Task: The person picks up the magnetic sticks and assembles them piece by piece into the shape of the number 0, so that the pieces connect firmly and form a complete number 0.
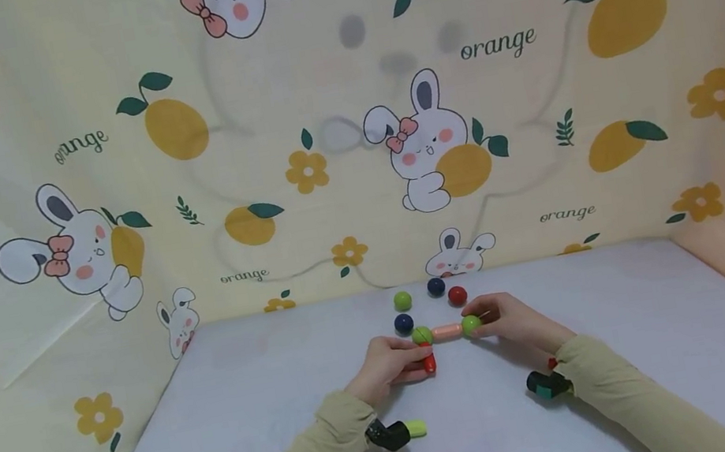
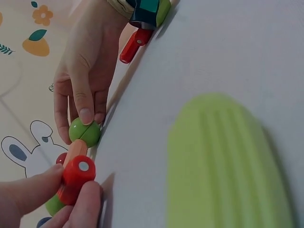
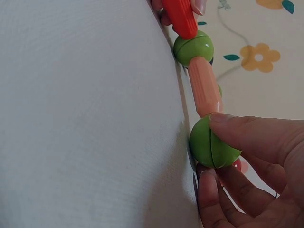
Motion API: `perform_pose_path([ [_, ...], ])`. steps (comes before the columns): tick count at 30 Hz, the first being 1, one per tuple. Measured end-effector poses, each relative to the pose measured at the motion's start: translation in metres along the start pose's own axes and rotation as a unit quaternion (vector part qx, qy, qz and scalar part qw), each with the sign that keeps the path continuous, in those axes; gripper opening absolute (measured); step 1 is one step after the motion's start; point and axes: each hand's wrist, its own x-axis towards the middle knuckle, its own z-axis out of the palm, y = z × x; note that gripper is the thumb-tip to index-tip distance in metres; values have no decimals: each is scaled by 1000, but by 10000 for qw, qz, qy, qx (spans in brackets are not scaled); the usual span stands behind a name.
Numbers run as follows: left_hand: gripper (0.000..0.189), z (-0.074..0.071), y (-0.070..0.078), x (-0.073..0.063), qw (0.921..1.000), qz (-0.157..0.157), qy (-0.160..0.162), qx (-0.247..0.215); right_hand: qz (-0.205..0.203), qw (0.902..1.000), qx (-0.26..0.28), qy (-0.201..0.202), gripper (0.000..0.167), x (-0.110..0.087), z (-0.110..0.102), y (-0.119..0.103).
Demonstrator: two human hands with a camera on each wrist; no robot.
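In the head view my left hand (image 1: 386, 366) pinches a red rod (image 1: 429, 361) between thumb and fingers. A pale dot (image 2: 84, 166) marks the rod's near end in the left wrist view. Its far end meets a green ball (image 3: 194, 50). From that ball a pink ribbed rod (image 3: 206, 85) runs to a second green ball (image 3: 209, 145), all joined in a row. My right hand (image 1: 510, 317) holds this second ball with its thumb on top and fingers beneath, as the right wrist view shows.
Behind the hands lie a green ball (image 1: 402, 301), two dark blue balls (image 1: 436, 287) and a red ball (image 1: 457, 296). A light green ribbed rod (image 1: 416, 429) lies near the left wrist. Another red rod (image 2: 135, 43) is by the right wrist. A patterned cloth wall (image 1: 359, 202) stands behind.
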Motion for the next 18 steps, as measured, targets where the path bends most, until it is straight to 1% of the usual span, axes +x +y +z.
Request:
perform_pose_path([
  [6,27,-2,-2,1,10000,24,-43,78,3,10000,20,-12,38,0,0,2],
  [9,27,-6,-2,-1,9997,85,-206,69,37,10000,59,-9,38,0,1,3],
  [12,27,-11,-1,-3,9987,221,-439,92,32,9999,118,-9,37,-1,1,3],
  [14,26,-16,1,-5,9979,324,-539,151,21,9999,160,-14,37,-2,1,2],
  [16,24,-21,4,-5,9972,472,-523,264,24,9997,225,-20,37,-3,1,1],
  [18,23,-26,7,-4,9963,638,-404,400,22,9997,258,-20,37,-3,1,1],
])
